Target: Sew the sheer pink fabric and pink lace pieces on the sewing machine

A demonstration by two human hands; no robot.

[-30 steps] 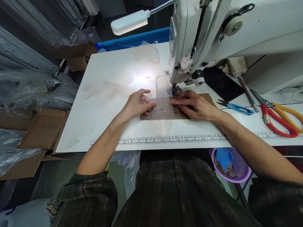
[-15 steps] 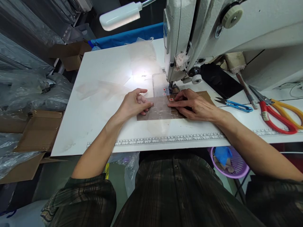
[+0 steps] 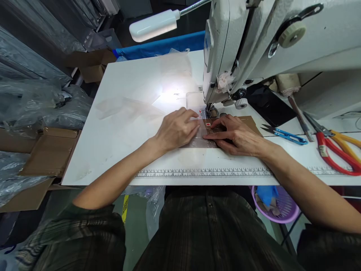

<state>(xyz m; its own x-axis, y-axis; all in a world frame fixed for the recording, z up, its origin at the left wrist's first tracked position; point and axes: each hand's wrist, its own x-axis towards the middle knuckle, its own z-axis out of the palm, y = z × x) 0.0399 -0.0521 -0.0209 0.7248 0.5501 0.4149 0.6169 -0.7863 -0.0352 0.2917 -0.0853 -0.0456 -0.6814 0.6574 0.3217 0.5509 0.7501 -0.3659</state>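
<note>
Since the earlier frame, the left hand (image 3: 179,128) has moved to the right, from the left end of the brown sheet (image 3: 249,122) to near the needle; the right hand (image 3: 238,135) stays on this sheet. One white sewing machine (image 3: 304,49) is the largest thing, and its head overhangs the worktop (image 3: 107,146). Beyond the left edge of the worktop there are two open cardboard boxes (image 3: 47,150), with plastic wrapping (image 3: 73,105) around. One purple basket (image 3: 295,210) is below the front edge, and one white lamp (image 3: 153,25) hangs beyond the back edge. The one brown sheet lies near the front edge, before the needle, with clear film (image 3: 197,142) over its left part. The left hand covers some of the film; its fingers are bent and close together, but I cannot tell if they pinch it. The right fingers are a little spread and rest on the sheet, the forefinger tip at the film. Farther right on the worktop are one black flat piece (image 3: 269,105), one pair of shears (image 3: 323,148), one brush-like tool (image 3: 300,116) and one blue snips (image 3: 290,136). The smallest is one red-marked label (image 3: 208,124) between the hands.
</note>
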